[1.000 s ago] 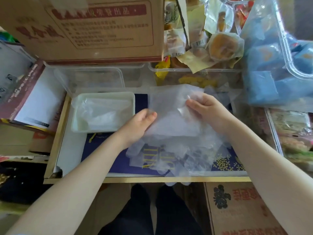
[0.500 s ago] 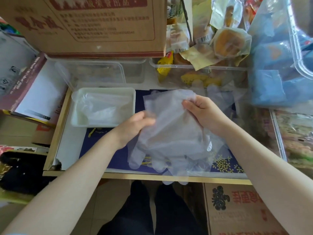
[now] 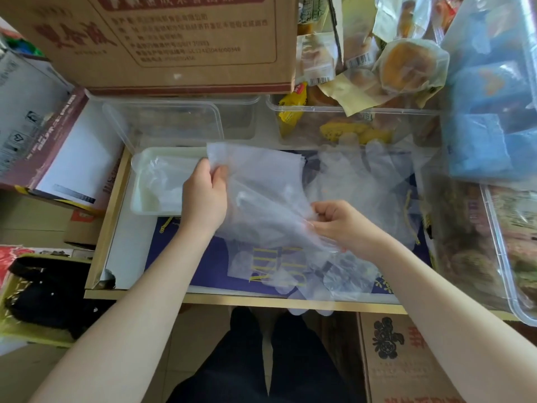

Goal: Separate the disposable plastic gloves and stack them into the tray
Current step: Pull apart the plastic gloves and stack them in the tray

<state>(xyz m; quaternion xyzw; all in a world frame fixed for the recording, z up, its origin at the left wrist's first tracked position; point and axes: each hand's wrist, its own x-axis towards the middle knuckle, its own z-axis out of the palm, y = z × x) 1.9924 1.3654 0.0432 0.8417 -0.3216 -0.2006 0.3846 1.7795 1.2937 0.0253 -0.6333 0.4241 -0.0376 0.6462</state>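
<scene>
Head camera, looking down over a cluttered work surface: the left hand (image 3: pixel 205 199) pinches the upper left edge of a thin, translucent disposable plastic glove (image 3: pixel 261 187) between thumb and curled fingers, while the right hand (image 3: pixel 338 222) pinches the same glove's lower right part with its fingertips drawn together. The held glove is stretched between the two hands above the surface, its long axis running on a diagonal from upper left, over the near edge of the tray, down to lower right; its straight cuff edge lies at the upper end, and the finger end points toward the lower right (the fingers themselves are lost among the film below, so their exact lie cannot be told). Under and in front of it lies a loose pile of clear plastic gloves (image 3: pixel 316 274) on a dark blue mat with gold lettering (image 3: pixel 203 269), some glove tips hanging over the front edge of the wooden-rimmed table (image 3: pixel 107 210). Just left of the left hand sits the shallow white rectangular plastic tray (image 3: pixel 145 205), with a few flattened clear gloves already lying inside. Behind the tray stands a clear plastic container (image 3: pixel 174 120), and above that a large brown cardboard box with red printing (image 3: pixel 180 45). At the upper right a clear bin of wrapped pastries (image 3: pixel 363 123) is heaped high.
</scene>
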